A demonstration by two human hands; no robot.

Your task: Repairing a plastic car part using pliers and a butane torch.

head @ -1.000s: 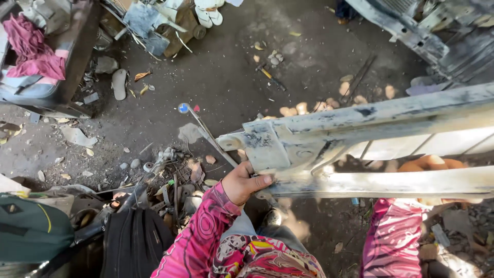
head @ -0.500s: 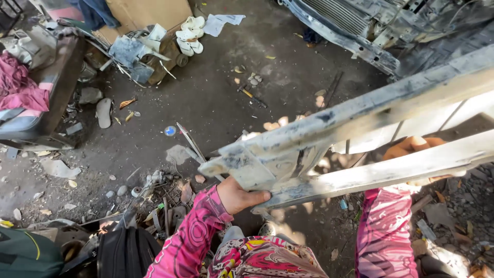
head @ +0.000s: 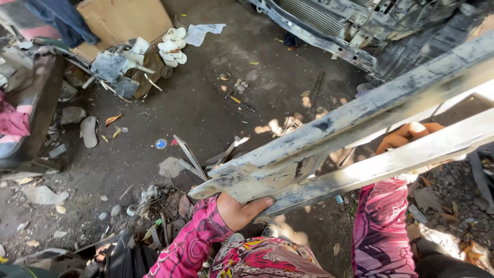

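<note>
Left hand (head: pixel 239 210) clamped from below on the lower-left end of a long grey metal frame (head: pixel 329 139), slanting from lower centre to upper right. Right hand (head: pixel 406 136) curled around the frame's lower rail at centre right, fingers partly hidden. Dirt ground (head: pixel 206 108) beneath; white sandals (head: pixel 173 45) and cardboard (head: pixel 121 19) upper left; car wreck (head: pixel 360 25) upper right.
</note>
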